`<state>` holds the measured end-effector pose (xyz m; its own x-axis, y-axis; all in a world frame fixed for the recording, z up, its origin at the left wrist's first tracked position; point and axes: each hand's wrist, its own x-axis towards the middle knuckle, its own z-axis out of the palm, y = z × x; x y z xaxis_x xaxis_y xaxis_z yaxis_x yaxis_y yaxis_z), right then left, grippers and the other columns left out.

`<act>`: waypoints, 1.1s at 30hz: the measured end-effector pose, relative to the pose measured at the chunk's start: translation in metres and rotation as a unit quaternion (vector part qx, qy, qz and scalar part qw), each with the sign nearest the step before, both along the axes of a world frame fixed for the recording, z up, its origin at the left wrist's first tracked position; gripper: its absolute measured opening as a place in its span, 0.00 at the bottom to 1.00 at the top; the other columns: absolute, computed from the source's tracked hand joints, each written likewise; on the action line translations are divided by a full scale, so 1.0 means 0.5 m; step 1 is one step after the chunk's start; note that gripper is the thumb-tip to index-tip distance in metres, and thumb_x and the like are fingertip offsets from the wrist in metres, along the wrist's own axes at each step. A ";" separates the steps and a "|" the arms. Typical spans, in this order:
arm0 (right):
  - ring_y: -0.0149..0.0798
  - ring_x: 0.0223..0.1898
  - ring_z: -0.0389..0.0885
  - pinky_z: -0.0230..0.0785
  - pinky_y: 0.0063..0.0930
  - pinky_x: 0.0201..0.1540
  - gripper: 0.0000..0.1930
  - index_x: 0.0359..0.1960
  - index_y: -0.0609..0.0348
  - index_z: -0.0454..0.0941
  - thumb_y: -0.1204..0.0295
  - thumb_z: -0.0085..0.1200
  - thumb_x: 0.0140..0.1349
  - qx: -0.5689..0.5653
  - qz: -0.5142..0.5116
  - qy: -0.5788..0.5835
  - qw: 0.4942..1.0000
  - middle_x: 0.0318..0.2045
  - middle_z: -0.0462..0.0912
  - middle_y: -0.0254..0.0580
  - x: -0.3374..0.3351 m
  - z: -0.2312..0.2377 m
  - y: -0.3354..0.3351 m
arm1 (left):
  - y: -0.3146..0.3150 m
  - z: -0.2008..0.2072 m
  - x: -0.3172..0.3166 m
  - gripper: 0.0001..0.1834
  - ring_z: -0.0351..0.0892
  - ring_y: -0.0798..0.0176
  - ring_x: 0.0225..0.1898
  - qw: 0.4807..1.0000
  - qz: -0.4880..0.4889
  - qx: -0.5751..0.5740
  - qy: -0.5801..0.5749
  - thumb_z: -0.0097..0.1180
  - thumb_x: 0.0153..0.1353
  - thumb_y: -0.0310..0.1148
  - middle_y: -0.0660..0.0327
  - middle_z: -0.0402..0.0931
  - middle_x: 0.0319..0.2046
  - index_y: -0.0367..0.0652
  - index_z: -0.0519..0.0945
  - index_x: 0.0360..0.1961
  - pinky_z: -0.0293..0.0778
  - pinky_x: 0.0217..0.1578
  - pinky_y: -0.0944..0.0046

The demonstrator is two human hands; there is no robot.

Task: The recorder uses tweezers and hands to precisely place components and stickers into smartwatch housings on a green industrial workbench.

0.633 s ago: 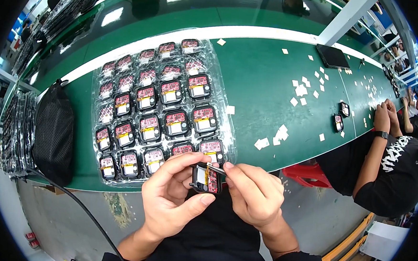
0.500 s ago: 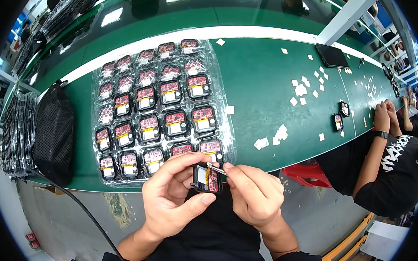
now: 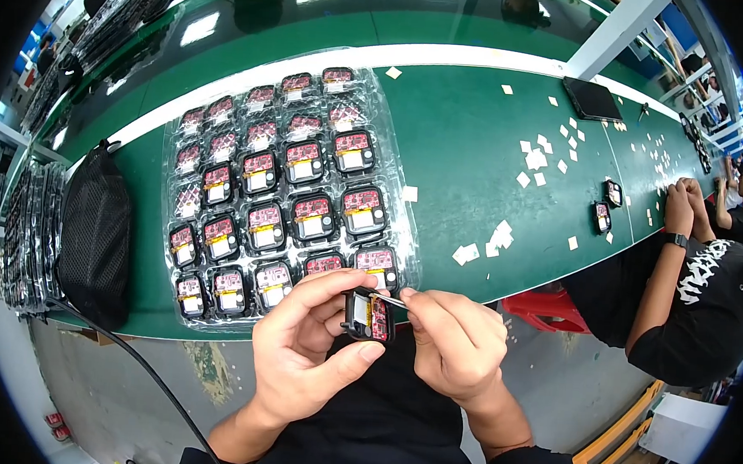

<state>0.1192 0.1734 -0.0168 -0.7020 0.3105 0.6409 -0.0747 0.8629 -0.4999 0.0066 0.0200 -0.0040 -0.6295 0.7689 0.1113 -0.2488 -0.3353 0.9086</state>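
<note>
In front of my body, my left hand (image 3: 309,351) grips a small black device housing (image 3: 370,317) by its edges, between thumb and fingers. Its open face shows a red circuit board, a whitish block and a yellow strip. My right hand (image 3: 458,344) pinches a thin metal tool, seemingly tweezers (image 3: 391,300), whose tip reaches the upper edge of the housing. What lies at that tip is too small to make out. Just beyond my hands lies a clear plastic tray (image 3: 402,176) with rows of similar housings, several with a yellow strip and white block.
On the green table (image 3: 471,136), small pale square pieces (image 3: 501,234) lie scattered right of the tray. Two more housings (image 3: 602,216) sit near a co-worker (image 3: 690,311) at the right. A black mesh bag (image 3: 96,236) and stacked trays (image 3: 27,236) stand left. A dark flat tablet-like object (image 3: 592,100) lies far right.
The metal tool has tilted slightly at the housing's upper edge, and the housing has turned a little. Both hands otherwise keep nearly the same place.
</note>
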 end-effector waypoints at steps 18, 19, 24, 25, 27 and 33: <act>0.37 0.23 0.82 0.76 0.28 0.24 0.18 0.41 0.68 0.86 0.86 0.61 0.44 0.025 -0.015 0.015 0.999 0.29 0.83 0.43 -0.004 -0.010 -0.007 | 0.005 0.006 0.000 0.31 0.76 0.57 0.60 0.998 0.030 -0.034 0.042 0.69 0.56 0.15 0.51 0.61 0.66 0.25 0.72 0.61 0.80 0.59 0.60; 0.37 0.23 0.82 0.76 0.28 0.24 0.18 0.41 0.68 0.86 0.86 0.61 0.44 0.024 -0.015 0.016 0.999 0.29 0.83 0.43 -0.005 -0.011 -0.008 | 0.005 0.008 0.001 0.31 0.76 0.57 0.60 0.998 0.030 -0.035 0.042 0.69 0.56 0.15 0.51 0.61 0.66 0.25 0.72 0.61 0.80 0.59 0.60; 0.35 0.22 0.81 0.74 0.27 0.23 0.17 0.41 0.68 0.86 0.85 0.61 0.44 0.044 -0.020 0.010 0.999 0.28 0.83 0.42 -0.002 -0.014 -0.009 | 0.009 0.016 0.004 0.31 0.75 0.56 0.61 0.997 0.044 -0.041 0.037 0.69 0.56 0.15 0.50 0.60 0.67 0.24 0.73 0.61 0.81 0.58 0.59; 0.35 0.22 0.81 0.74 0.27 0.23 0.17 0.41 0.68 0.86 0.85 0.61 0.44 0.045 -0.021 0.010 0.999 0.28 0.83 0.42 -0.002 -0.013 -0.008 | 0.010 0.017 0.004 0.31 0.75 0.56 0.61 0.998 0.044 -0.041 0.037 0.69 0.56 0.15 0.50 0.60 0.67 0.24 0.73 0.61 0.81 0.58 0.59; 0.34 0.22 0.81 0.74 0.27 0.22 0.17 0.41 0.68 0.86 0.84 0.61 0.45 0.055 -0.020 0.001 0.998 0.28 0.83 0.41 -0.001 -0.012 -0.008 | 0.011 0.018 0.004 0.31 0.75 0.55 0.61 0.997 0.040 -0.043 0.039 0.69 0.56 0.14 0.50 0.59 0.67 0.23 0.72 0.61 0.81 0.59 0.56; 0.39 0.24 0.83 0.76 0.31 0.26 0.14 0.41 0.66 0.85 0.84 0.64 0.50 -0.037 0.015 -0.002 0.999 0.29 0.84 0.42 0.001 0.008 0.008 | -0.018 0.026 -0.008 0.30 0.76 0.53 0.61 0.999 0.021 -0.041 0.012 0.68 0.55 0.13 0.48 0.64 0.63 0.24 0.73 0.60 0.80 0.60 0.54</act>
